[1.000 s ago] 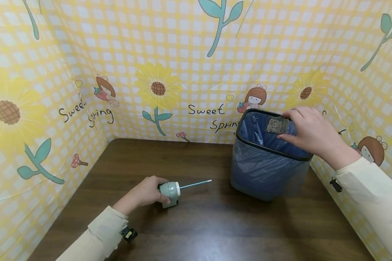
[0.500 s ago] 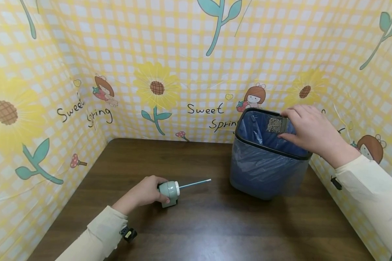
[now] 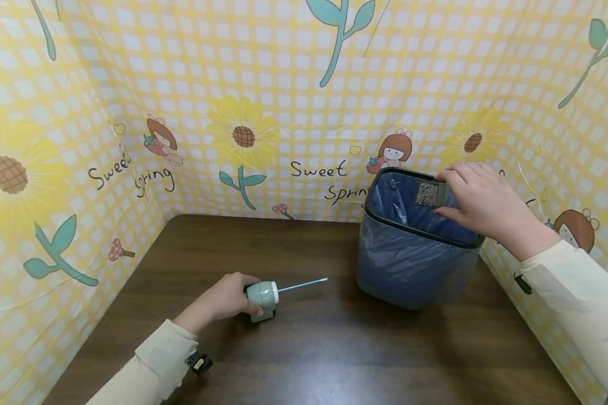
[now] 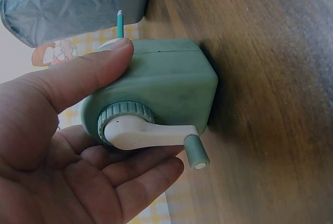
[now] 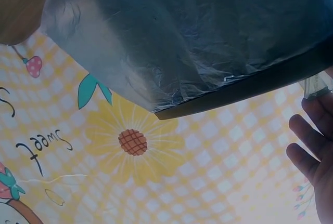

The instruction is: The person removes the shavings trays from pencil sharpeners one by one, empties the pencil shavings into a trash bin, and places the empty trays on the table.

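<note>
On the tabletop my left hand (image 3: 223, 298) grips a green hand-crank pencil sharpener (image 3: 261, 301). A thin blue pencil (image 3: 304, 284) sticks out of its white front, toward the bin. In the left wrist view, the thumb lies along one side of the sharpener (image 4: 166, 78), and the white crank (image 4: 151, 134) with its green knob faces the camera. My right hand (image 3: 486, 199) pinches a small clear shavings drawer (image 3: 428, 194), full of grey-brown shavings, over the mouth of the trash bin (image 3: 415, 270). The right wrist view shows only part of this hand (image 5: 317, 151) and a drawer corner (image 5: 315, 86).
The bin, with a dark rim and a bag liner, stands at the right back of the brown wooden table (image 3: 284, 360). A yellow checked cloth (image 3: 294, 67) with flowers hangs around the back and sides.
The shavings drawer has shifted and tilted very slightly in the right hand over the bin. My left hand and the sharpener have stayed in place.
</note>
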### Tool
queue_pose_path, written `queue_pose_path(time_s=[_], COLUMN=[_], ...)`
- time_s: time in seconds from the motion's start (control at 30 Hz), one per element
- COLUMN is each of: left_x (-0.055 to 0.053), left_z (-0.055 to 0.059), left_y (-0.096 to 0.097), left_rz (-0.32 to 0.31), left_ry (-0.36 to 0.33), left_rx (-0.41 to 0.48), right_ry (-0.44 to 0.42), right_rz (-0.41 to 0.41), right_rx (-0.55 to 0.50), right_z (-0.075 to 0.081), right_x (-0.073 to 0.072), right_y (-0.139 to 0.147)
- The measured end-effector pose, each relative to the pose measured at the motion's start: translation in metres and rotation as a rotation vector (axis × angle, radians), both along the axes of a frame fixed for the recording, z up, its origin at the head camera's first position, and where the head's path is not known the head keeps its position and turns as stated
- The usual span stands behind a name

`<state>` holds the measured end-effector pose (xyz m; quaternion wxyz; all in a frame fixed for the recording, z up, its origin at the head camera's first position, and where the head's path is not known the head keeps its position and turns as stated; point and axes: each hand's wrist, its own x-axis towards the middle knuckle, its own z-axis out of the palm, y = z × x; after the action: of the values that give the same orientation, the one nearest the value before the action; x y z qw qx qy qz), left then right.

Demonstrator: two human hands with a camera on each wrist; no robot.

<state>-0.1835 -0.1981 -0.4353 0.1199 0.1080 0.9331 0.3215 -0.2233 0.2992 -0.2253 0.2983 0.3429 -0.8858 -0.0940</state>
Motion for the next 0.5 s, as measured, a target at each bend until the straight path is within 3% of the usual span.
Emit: queue_pose_path(time_s=[0.5], left_x=[0.0002], left_z=[0.0008], left_y=[0.0005], left_rz=[-0.001], left_ry=[0.006], left_rx=[-0.004], right_ry=[0.028], right_rz=[0.018], right_rx=[0.081], right_z=[0.0012], right_x=[0.0002], right_y=[0.0001])
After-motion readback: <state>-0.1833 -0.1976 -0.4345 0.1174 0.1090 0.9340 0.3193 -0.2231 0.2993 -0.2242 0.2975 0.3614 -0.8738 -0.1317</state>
